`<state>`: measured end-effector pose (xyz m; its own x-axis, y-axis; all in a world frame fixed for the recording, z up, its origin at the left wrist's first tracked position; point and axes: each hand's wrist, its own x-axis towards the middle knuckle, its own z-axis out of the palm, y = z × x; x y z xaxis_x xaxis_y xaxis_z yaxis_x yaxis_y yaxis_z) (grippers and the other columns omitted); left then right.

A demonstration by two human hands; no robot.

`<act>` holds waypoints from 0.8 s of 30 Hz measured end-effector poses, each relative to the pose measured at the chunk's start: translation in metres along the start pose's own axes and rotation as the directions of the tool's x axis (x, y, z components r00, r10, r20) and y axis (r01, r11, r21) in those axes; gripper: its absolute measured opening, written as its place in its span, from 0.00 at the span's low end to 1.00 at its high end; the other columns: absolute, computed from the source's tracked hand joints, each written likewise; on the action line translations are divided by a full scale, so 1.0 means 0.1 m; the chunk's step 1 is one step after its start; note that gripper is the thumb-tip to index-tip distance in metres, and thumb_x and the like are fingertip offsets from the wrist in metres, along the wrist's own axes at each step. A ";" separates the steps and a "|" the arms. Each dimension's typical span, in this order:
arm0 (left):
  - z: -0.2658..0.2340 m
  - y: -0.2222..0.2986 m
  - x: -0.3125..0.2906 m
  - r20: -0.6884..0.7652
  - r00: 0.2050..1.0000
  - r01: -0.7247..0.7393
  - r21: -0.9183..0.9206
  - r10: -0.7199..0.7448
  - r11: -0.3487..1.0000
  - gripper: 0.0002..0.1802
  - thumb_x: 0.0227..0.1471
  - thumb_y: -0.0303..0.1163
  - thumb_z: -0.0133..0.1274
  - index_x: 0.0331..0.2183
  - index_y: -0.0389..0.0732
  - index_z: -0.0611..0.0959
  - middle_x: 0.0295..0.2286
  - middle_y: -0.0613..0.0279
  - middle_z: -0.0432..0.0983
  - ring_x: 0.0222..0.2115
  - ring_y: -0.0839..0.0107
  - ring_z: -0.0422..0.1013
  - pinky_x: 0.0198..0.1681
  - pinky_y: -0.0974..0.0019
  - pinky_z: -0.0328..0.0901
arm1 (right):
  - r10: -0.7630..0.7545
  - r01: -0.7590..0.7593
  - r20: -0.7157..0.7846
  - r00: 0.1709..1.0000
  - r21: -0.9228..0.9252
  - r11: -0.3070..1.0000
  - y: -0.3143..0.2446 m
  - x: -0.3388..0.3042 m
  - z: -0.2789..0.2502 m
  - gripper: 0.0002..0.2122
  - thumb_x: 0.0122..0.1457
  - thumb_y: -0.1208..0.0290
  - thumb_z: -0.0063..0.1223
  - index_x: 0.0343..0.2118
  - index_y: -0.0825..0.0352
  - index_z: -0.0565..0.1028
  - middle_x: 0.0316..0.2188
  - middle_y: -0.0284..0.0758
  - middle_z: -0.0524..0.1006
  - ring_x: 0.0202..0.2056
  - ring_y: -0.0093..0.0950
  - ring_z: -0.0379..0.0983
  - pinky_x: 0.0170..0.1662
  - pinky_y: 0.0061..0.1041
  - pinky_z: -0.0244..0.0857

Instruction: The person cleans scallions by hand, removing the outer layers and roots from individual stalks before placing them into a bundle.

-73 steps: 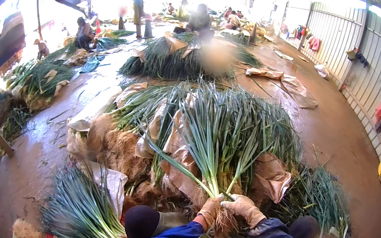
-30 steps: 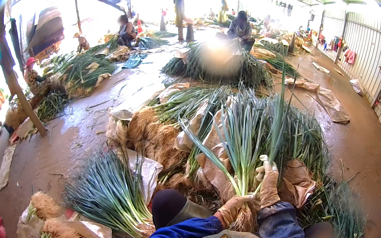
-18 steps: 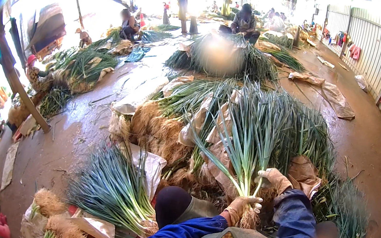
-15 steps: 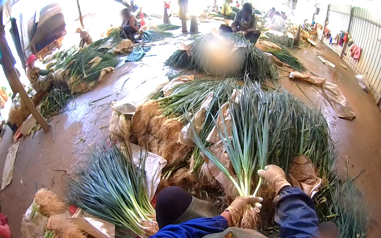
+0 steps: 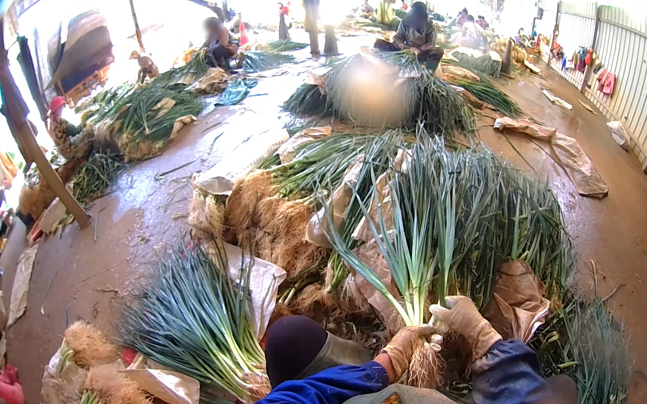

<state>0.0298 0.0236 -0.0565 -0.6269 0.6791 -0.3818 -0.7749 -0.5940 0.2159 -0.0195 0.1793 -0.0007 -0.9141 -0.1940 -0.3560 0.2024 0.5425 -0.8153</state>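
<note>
My gloved left hand [image 5: 404,350] is closed round the white lower stems of a bunch of green onions [image 5: 421,254], just above their pale roots. The leaves fan upward, away from me. At the right side of the bunch, my gloved right hand [image 5: 466,324] has its fingers closed on a stalk, close to the left hand's fingertips. Beyond the bunch lies a large heap of green onions [image 5: 505,221]. Left of my knee, a separate pile of green onions [image 5: 193,320] rests with its stems toward me.
Brown fibrous root clumps [image 5: 267,214] edge the heap. Pale sacking [image 5: 522,299] lies among the leaves. A slanting wooden post [image 5: 35,146] stands at left, a corrugated metal wall [image 5: 632,98] at right. Another person [image 5: 415,36] sits behind a farther heap on the wet floor [image 5: 135,232].
My right hand has moved down and slightly left along the bunch, nearer my left hand. The left hand keeps its hold on the stems.
</note>
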 end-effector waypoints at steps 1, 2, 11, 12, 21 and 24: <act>0.07 0.00 -0.07 -0.073 0.996 -0.047 0.033 0.049 0.998 0.10 0.57 0.28 0.43 0.37 0.32 0.73 0.22 0.58 0.72 0.18 0.70 0.70 0.18 0.71 0.68 | -0.014 0.007 0.069 0.997 0.102 0.995 -0.03 -0.12 0.04 0.15 0.52 0.61 0.60 0.32 0.71 0.77 0.22 0.29 0.74 0.24 0.19 0.68 0.26 0.21 0.62; 0.09 0.01 -0.10 -0.145 0.984 -0.090 0.070 0.099 0.994 0.09 0.57 0.28 0.42 0.36 0.32 0.73 0.22 0.58 0.72 0.18 0.69 0.71 0.18 0.70 0.68 | -0.035 0.007 0.136 0.990 0.203 0.979 -0.05 -0.30 0.06 0.14 0.53 0.61 0.60 0.32 0.70 0.77 0.22 0.28 0.74 0.24 0.18 0.68 0.26 0.19 0.62; 0.03 0.04 -0.02 0.077 0.996 -0.043 -0.058 0.048 0.997 0.12 0.54 0.30 0.49 0.38 0.31 0.74 0.25 0.53 0.75 0.21 0.65 0.73 0.22 0.67 0.71 | -0.333 0.371 -0.195 0.922 0.687 0.625 -0.26 -0.47 0.05 0.18 0.62 0.55 0.44 0.27 0.67 0.74 0.20 0.37 0.75 0.22 0.27 0.73 0.27 0.25 0.68; 0.03 0.05 -0.11 0.065 0.997 -0.043 -0.086 0.049 0.995 0.12 0.54 0.30 0.50 0.38 0.32 0.74 0.25 0.54 0.75 0.20 0.65 0.73 0.21 0.67 0.71 | -0.310 0.291 -0.134 0.941 0.788 0.543 -0.23 -0.43 0.10 0.17 0.62 0.56 0.45 0.26 0.66 0.74 0.20 0.38 0.75 0.21 0.28 0.73 0.26 0.26 0.67; 0.19 0.02 -0.17 -0.130 0.988 -0.074 0.057 0.081 0.996 0.08 0.52 0.27 0.51 0.36 0.36 0.77 0.25 0.59 0.77 0.20 0.68 0.73 0.21 0.66 0.70 | -0.107 0.064 -0.013 0.994 0.871 0.487 -0.04 -0.47 0.43 0.18 0.62 0.55 0.43 0.17 0.59 0.67 0.10 0.29 0.65 0.12 0.23 0.59 0.19 0.22 0.55; -0.18 -0.02 0.03 -0.044 0.990 -0.133 -0.012 0.132 0.991 0.08 0.53 0.28 0.51 0.36 0.35 0.77 0.26 0.58 0.77 0.23 0.65 0.74 0.24 0.64 0.71 | -0.264 0.048 0.075 0.962 0.902 0.429 0.00 -0.48 0.51 0.14 0.63 0.58 0.42 0.23 0.59 0.68 0.09 0.27 0.63 0.12 0.21 0.57 0.21 0.21 0.55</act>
<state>0.0307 0.0191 -0.0741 -0.7198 0.5747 -0.3894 -0.6837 -0.6842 0.2538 0.0424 0.1465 -0.0069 -0.9063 -0.3907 -0.1614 0.3601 -0.5135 -0.7789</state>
